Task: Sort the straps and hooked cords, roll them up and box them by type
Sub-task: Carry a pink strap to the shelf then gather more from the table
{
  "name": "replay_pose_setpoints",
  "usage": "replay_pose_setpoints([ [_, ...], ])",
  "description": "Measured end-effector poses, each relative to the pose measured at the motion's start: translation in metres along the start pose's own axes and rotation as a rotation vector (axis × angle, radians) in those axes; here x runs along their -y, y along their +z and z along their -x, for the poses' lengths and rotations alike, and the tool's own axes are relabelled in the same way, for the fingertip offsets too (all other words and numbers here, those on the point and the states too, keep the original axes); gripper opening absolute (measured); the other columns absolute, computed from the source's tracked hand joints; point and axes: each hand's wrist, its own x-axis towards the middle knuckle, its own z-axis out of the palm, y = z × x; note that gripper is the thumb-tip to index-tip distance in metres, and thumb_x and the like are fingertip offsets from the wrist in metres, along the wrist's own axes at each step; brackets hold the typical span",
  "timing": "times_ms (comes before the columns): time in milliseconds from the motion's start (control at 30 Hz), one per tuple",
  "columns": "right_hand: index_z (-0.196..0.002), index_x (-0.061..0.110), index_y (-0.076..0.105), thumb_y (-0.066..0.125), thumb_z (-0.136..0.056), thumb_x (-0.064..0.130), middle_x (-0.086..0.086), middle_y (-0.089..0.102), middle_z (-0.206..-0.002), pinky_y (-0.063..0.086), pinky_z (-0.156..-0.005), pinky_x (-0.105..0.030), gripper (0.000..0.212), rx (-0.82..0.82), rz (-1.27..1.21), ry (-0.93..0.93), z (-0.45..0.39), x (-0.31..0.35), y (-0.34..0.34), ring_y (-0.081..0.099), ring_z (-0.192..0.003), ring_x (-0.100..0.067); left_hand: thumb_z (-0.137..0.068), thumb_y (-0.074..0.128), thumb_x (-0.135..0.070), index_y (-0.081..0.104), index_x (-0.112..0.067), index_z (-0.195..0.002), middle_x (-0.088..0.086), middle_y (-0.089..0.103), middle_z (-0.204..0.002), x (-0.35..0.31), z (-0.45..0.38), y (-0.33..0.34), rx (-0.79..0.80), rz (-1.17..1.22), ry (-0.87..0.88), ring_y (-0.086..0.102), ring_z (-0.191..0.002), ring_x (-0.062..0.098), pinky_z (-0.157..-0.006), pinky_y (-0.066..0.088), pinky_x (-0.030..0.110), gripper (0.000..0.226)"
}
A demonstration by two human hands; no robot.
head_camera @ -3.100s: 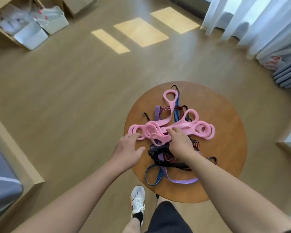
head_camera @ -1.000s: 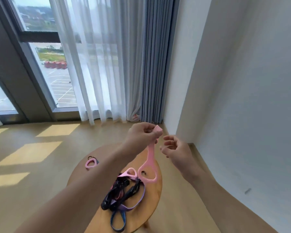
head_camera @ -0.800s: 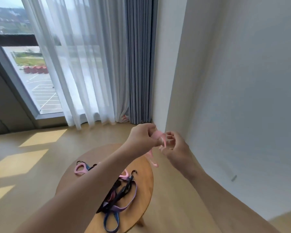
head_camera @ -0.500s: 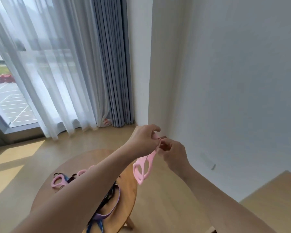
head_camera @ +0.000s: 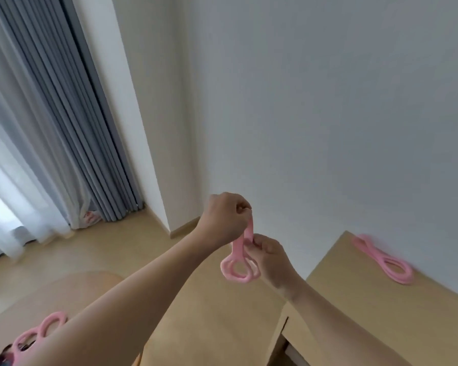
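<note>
Tension matters as we fold the pink strap [head_camera: 239,256]: left hand [head_camera: 224,220] pinching its top, right hand [head_camera: 269,256] gripping just below, loops stacked beneath our fingers [head_camera: 259,240].

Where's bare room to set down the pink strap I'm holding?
The wooden surface at right is bare between its near edge and the folded pink strap by the wall. The round table's far side looks bare; its near-left edge, by another pink strap, is crowded.

Grey curtain [head_camera: 72,122] — white wall [head_camera: 328,101]
</note>
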Motion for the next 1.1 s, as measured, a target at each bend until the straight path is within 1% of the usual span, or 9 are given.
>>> replay_pose_setpoints([
  [100, -0.095, 0.001, 0.067, 0.044, -0.096, 0.064, -0.02, 0.071, -0.093, 0.054, -0.089, -0.047, 0.067, 0.029, -0.135, 0.068, 0.013, -0.02, -0.04, 0.07, -0.087, -0.03, -0.09, 0.056, -0.01, 0.078, -0.015, -0.087, -0.006, 0.075, -0.079, -0.031, -0.023, 0.034, -0.003, 0.073, 0.001, 0.07, -0.075, 0.016, -0.069, 0.058, 0.029, 0.022],
  [200, -0.106, 0.005, 0.068, 0.042, -0.099, 0.064, -0.019, 0.075, -0.096, 0.057, -0.09, -0.044, 0.065, 0.023, -0.312, 0.153, 0.029, -0.037, -0.077, 0.072, -0.092, -0.036, -0.089, 0.056, -0.011, 0.076, -0.016, -0.082, -0.006, 0.073, -0.079, -0.053, -0.044, 0.073, 0.041, 0.093, -0.043, 0.069, -0.075, 0.016, -0.064, 0.055, 0.025, 0.022],
  [267, -0.108, 0.002, 0.064, 0.056, -0.094, 0.058, -0.018, 0.075, -0.097, 0.058, -0.087, -0.042, 0.058, 0.0, -0.358, 0.198, 0.038, -0.049, -0.1, 0.073, -0.088, -0.032, -0.088, 0.055, -0.011, 0.075, -0.014, -0.081, -0.004, 0.073, -0.079, -0.059, -0.055, 0.098, 0.09, 0.093, -0.078, 0.069, -0.076, 0.019, -0.063, 0.055, 0.027, 0.022],
  [367, -0.109, 0.013, 0.067, 0.078, -0.086, 0.028, -0.006, 0.075, -0.098, 0.061, -0.082, -0.038, 0.03, -0.068, -0.256, 0.252, 0.05, -0.074, -0.136, 0.073, -0.089, -0.022, -0.088, 0.054, -0.011, 0.074, -0.011, -0.082, -0.001, 0.073, -0.079, -0.065, -0.072, 0.14, 0.157, 0.092, -0.155, 0.071, -0.076, 0.022, -0.07, 0.06, 0.035, 0.021],
  [500, -0.099, 0.011, 0.075, 0.071, -0.084, -0.001, -0.015, 0.072, -0.09, 0.06, -0.062, -0.037, 0.02, -0.322, -0.376, 0.389, 0.066, -0.108, -0.181, 0.071, -0.075, -0.023, -0.094, 0.06, -0.019, 0.071, -0.01, -0.087, 0.008, 0.074, -0.078, -0.062, -0.091, 0.2, 0.27, 0.193, -0.299, 0.073, -0.058, 0.023, -0.069, 0.065, 0.037, 0.016],
  [733, -0.099, 0.009, 0.073, 0.071, -0.086, 0.0, -0.015, 0.071, -0.085, 0.057, -0.055, -0.032, 0.016, -0.675, -0.423, 0.649, 0.083, -0.181, -0.267, 0.068, -0.069, -0.022, -0.094, 0.074, -0.034, 0.073, 0.001, -0.094, 0.016, 0.075, -0.083, -0.059, -0.098, 0.304, 0.628, 0.339, -0.48, 0.069, -0.061, 0.02, -0.063, 0.062, 0.032, 0.035],
  [867, -0.095, 0.013, 0.07, 0.074, -0.085, 0.004, -0.017, 0.07, -0.096, 0.061, -0.056, -0.037, 0.014, -0.741, -0.315, 0.706, 0.078, -0.21, -0.303, 0.069, -0.069, -0.024, -0.095, 0.072, -0.034, 0.072, -0.001, -0.094, 0.011, 0.075, -0.078, -0.079, -0.11, 0.355, 0.608, 0.228, -0.42, 0.066, -0.055, 0.018, -0.056, 0.06, 0.029, 0.033],
  [1000, -0.103, 0.012, 0.068, 0.072, -0.086, 0.009, -0.008, 0.072, -0.092, 0.062, -0.067, -0.039, 0.017, -0.767, -0.193, 0.676, 0.059, -0.222, -0.332, 0.07, -0.072, -0.02, -0.096, 0.063, -0.049, 0.071, -0.017, -0.099, 0.004, 0.077, -0.092, -0.106, -0.139, 0.387, 0.522, 0.107, -0.287, 0.072, -0.076, 0.023, -0.078, 0.061, 0.039, 0.034],
  [1100, -0.112, 0.024, 0.056, 0.072, -0.088, 0.027, 0.008, 0.061, -0.094, 0.051, -0.078, -0.033, 0.029, -0.723, -0.052, 0.736, 0.055, -0.217, -0.341, 0.062, -0.09, -0.018, -0.099, 0.055, -0.05, 0.063, -0.02, -0.129, 0.0, 0.069, -0.119, -0.105, -0.146, 0.395, 0.525, -0.143, -0.205, 0.063, -0.108, 0.023, -0.085, 0.046, 0.031, 0.043],
])
